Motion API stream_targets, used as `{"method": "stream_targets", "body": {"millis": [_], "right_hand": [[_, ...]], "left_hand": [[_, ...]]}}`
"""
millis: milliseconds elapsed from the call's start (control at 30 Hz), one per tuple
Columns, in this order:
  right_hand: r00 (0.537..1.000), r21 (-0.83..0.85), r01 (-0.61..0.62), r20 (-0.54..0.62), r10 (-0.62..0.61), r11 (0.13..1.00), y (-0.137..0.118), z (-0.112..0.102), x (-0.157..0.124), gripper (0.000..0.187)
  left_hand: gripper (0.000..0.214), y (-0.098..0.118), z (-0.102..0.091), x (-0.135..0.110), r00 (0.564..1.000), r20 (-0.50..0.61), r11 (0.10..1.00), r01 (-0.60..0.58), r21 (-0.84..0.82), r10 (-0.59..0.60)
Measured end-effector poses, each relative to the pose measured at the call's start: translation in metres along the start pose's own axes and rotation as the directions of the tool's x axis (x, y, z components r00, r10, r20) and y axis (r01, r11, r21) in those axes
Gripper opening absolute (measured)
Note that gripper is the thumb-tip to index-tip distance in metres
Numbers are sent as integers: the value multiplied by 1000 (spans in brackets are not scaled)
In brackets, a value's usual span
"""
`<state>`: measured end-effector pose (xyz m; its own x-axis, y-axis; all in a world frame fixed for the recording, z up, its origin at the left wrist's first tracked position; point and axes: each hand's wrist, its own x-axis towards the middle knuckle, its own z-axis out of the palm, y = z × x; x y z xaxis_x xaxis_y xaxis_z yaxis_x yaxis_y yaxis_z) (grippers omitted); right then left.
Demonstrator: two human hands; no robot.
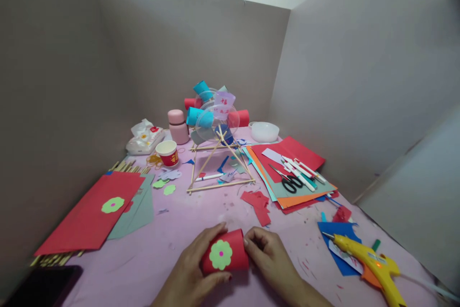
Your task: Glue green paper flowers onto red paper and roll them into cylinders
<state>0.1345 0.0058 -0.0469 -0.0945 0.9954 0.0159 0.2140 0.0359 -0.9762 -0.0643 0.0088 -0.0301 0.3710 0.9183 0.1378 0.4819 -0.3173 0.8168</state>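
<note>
A red paper cup (230, 249) lies on its side near the table's front edge, with a green paper flower with a pink centre (220, 255) stuck on its wall. My left hand (190, 268) wraps round the cup's left end, thumb under it. My right hand (268, 254) grips the right end with curled fingers. Behind stands a wheel model (215, 115) of blue and red cups on a clear disc, held on a wooden stick frame (219, 168).
On the pink table (172, 230): red and grey paper sheets (97, 211) at left, a paper stack with scissors (291, 182) and pens (302, 169) at right, a yellow glue gun (373, 264) at front right, red scraps (258, 204), a pink bottle (178, 126), a white bowl (265, 131). Grey partition walls surround it.
</note>
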Motion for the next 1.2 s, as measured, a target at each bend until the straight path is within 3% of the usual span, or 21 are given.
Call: {"method": "stream_targets", "body": {"millis": [167, 333, 567, 867, 1200], "right_hand": [[999, 42, -38, 11, 38, 998, -1, 1, 0, 27], [997, 81, -71, 19, 70, 994, -3, 1, 0, 25], [994, 117, -108, 38, 104, 987, -4, 3, 0, 24], [993, 141, -113, 36, 108, 984, -2, 3, 0, 24], [993, 127, -114, 49, 109, 985, 2, 5, -1, 18]], "left_hand": [[52, 3, -2, 1, 999, 10, 999, -33, 33, 33], [67, 4, -2, 0, 998, -25, 997, -58, 44, 59], [52, 7, -3, 1, 996, 41, 992, -77, 100, 74], [54, 8, -3, 3, 994, 19, 994, -105, 26, 105], [37, 8, -2, 4, 996, -4, 996, -91, 14, 91]]}}
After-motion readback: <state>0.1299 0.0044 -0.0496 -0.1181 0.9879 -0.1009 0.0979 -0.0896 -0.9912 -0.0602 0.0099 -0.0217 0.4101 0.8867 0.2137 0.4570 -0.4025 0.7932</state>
